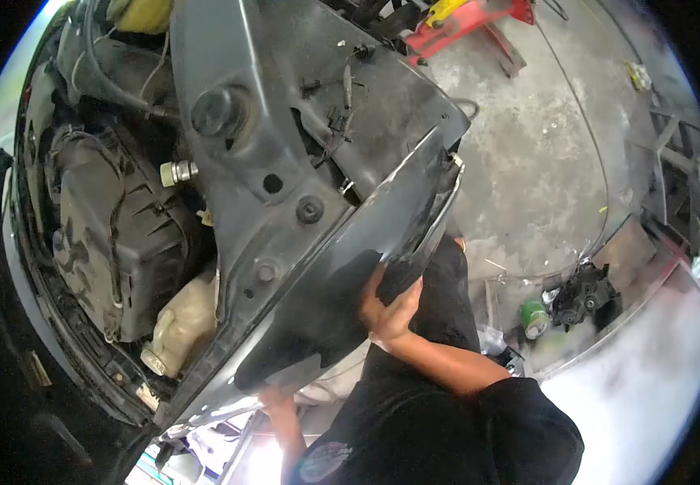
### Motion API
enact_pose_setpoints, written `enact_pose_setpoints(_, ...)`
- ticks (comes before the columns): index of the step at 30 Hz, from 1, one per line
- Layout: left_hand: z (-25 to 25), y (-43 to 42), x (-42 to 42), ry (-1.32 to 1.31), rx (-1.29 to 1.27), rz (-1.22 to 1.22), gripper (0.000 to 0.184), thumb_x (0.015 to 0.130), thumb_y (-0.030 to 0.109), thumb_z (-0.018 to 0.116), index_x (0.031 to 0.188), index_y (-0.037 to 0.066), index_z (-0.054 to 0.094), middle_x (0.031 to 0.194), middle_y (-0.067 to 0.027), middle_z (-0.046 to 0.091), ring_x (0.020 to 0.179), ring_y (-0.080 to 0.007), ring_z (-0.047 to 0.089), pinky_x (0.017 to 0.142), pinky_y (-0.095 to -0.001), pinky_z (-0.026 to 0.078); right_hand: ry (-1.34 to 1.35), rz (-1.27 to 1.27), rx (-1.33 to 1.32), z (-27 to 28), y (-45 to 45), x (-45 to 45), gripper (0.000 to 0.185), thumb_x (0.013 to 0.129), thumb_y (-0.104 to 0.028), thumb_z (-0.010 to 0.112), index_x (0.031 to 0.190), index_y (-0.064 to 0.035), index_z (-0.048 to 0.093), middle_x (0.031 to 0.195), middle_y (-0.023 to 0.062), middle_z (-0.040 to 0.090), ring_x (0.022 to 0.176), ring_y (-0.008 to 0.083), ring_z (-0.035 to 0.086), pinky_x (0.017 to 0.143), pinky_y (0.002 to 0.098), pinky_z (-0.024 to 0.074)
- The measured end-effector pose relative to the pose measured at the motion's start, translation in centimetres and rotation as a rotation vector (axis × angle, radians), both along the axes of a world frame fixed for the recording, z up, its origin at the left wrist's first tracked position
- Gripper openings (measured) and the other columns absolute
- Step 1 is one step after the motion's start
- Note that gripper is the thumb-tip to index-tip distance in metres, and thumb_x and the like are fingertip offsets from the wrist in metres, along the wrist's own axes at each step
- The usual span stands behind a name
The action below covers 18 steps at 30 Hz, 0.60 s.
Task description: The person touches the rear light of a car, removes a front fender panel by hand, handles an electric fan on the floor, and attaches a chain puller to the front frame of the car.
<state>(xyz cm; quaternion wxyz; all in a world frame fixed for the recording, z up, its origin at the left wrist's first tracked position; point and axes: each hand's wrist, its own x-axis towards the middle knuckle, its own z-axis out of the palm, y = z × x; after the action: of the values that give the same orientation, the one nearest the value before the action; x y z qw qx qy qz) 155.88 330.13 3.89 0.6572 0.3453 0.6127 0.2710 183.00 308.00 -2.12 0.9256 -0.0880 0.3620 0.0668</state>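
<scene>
step: steadying the fender (pixel 317 303), I reckon | right hand (pixel 396 314) far, left hand (pixel 279 402) near; can't tell either one's fingers | next probably calls for even two-handed support

1 T-shirt (pixel 447 436), blk; R slv (pixel 540 420) short, same col. 1 print (pixel 325 461), pale, rounded, on shirt frt, dtls too blurred to read. 1 pr trousers (pixel 447 299), blk. R hand (pixel 397 314), L hand (pixel 279 400): bare.

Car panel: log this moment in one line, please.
Right hand: on car panel | Left hand: at panel's lower edge | Green can: beside black part
</scene>
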Motion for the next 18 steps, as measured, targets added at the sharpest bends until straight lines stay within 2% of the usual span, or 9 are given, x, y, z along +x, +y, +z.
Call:
enact_pose_setpoints(3, 0.4, -0.3, 0.3, 0.059, 0.029, -0.025, 0.058, 0.097, 0.042, 0.033, 0.148, 0.012, 0.038, 0.153, -0.0051, 0.038, 0.141, -0.0205, 0.034, 0.117, -0.0383, 0.024, -0.169, 0.007, 0.173, 0.7, -0.8, 0.9, 0.053, 0.099, -0.046, 0.045, 0.137, -0.008, 0.046, 0.132, 0.0037, 0.051, 0.121, 0.0165, 0.047, 0.106, 0.0304, 0.0372)
enact_pose_setpoints(7, 1.5, -1.8, -0.2, 0.136, 0.056, -0.031, 0.059, 0.097, 0.042, 0.033, 0.147, 0.012, 0.039, 0.152, -0.0053, 0.039, 0.141, -0.0211, 0.035, 0.117, -0.0389, 0.025, 0.137, 0.145, 0.088, -0.5, -1.0, -1.5, 0.061, 0.1, -0.051, 0.042, 0.145, -0.0108, 0.035, 0.144, 0.0027, 0.041, 0.132, 0.0175, 0.039, 0.116, 0.0331, 0.0257)
enact_pose_setpoints(9, 2.0, -2.2, -0.4, 0.19, 0.055, -0.037, 0.059, 0.097, 0.043, 0.034, 0.147, 0.012, 0.039, 0.152, -0.0055, 0.039, 0.14, -0.0215, 0.035, 0.117, -0.0392, 0.025, 0.034, -0.064, 0.361, -1.1, -0.6, -1.9, 0.065, 0.1, -0.054, 0.038, 0.149, -0.0123, 0.028, 0.15, 0.003, 0.034, 0.137, 0.019, 0.033, 0.119, 0.0347, 0.02)
enact_pose_setpoints(10, 2.2, -2.5, -0.5, 0.194, 0.058, -0.028, 0.059, 0.097, 0.043, 0.034, 0.147, 0.012, 0.039, 0.152, -0.0055, 0.039, 0.14, -0.0216, 0.035, 0.116, -0.0394, 0.025, -0.198, -0.317, 0.679, -1.5, 0.2, -1.8, 0.067, 0.1, -0.056, 0.036, 0.15, -0.0131, 0.025, 0.152, 0.0033, 0.03, 0.139, 0.0198, 0.031, 0.12, 0.0354, 0.0173)
enact_pose_setpoints(13, 2.6, -3.0, -0.6, 0.242, 0.058, -0.034, 0.059, 0.097, 0.043, 0.034, 0.147, 0.012, 0.039, 0.152, -0.0057, 0.039, 0.14, -0.0221, 0.035, 0.116, -0.0398, 0.026, -0.101, -0.178, 0.539, -0.7, -0.3, -1.0, 0.07, 0.098, -0.061, 0.03, 0.151, -0.0151, 0.023, 0.15, 0.0066, 0.033, 0.134, 0.0256, 0.036, 0.114, 0.0421, 0.0253)
enact_pose_setpoints(15, 2.6, -2.8, -0.5, 0.273, 0.054, -0.047, 0.059, 0.097, 0.044, 0.034, 0.147, 0.012, 0.039, 0.152, -0.0059, 0.039, 0.14, -0.0224, 0.035, 0.116, -0.0401, 0.026, 0.446, 0.351, -0.091, 0.8, -0.9, -0.8, 0.071, 0.096, -0.066, 0.031, 0.148, -0.0178, 0.027, 0.139, 0.0087, 0.043, 0.125, 0.0302, 0.045, 0.103, 0.051, 0.0387)
enact_pose_setpoints(16, 2.7, -2.7, -0.3, 0.29, 0.051, -0.055, 0.06, 0.097, 0.044, 0.034, 0.147, 0.012, 0.039, 0.152, -0.0059, 0.04, 0.14, -0.0226, 0.035, 0.116, -0.0403, 0.026, 0.299, 0.298, 0.101, 0.2, -1.1, -1.4, 0.073, 0.095, -0.066, 0.033, 0.15, -0.0202, 0.023, 0.147, 0.009, 0.035, 0.133, 0.0321, 0.038, 0.11, 0.0526, 0.0319)
enact_pose_setpoints(18, 2.7, -2.5, -0.1, 0.309, 0.049, -0.067, 0.06, 0.096, 0.044, 0.035, 0.147, 0.013, 0.04, 0.152, -0.006, 0.04, 0.14, -0.0229, 0.036, 0.116, -0.0406, 0.026, 0.288, 0.272, 0.161, -0.2, -1.0, -2.4, 0.074, 0.094, -0.066, 0.033, 0.151, -0.0196, 0.022, 0.148, 0.0096, 0.034, 0.135, 0.0327, 0.036, 0.113, 0.0521, 0.0286)
